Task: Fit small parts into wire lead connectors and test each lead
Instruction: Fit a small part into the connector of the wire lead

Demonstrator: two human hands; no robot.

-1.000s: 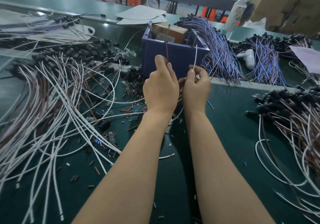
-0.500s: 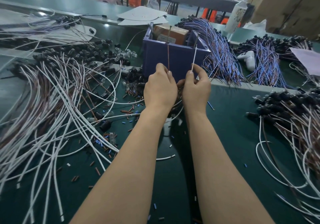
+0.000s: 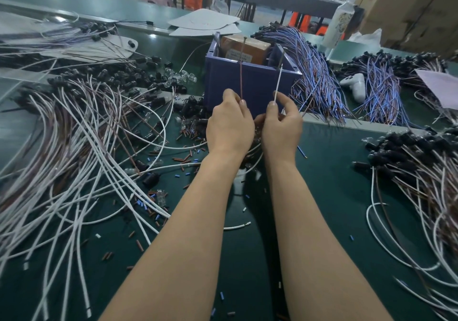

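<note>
My left hand (image 3: 229, 126) pinches a thin brown wire (image 3: 241, 73) that stands upright in front of the blue bin (image 3: 247, 82). Beside it, my right hand (image 3: 281, 125) pinches a white wire (image 3: 278, 84) that also points up, leaning slightly right. Both hands are close together above the green mat, and whatever lies between the palms is hidden. Black connectors (image 3: 190, 108) and clear small parts (image 3: 182, 76) lie just left of my hands.
A big tangle of white and brown leads (image 3: 74, 147) covers the left of the mat. More leads with black connectors (image 3: 421, 162) lie at right. Blue-purple wire bundles (image 3: 314, 77) flank the bin. Cut insulation bits (image 3: 151, 204) litter the mat. A white controller-shaped thing (image 3: 354, 85) lies behind.
Both hands have sunk slightly toward the mat with the wires, and the right hand's fingers have spread a little. The two wire ends stand further apart.
</note>
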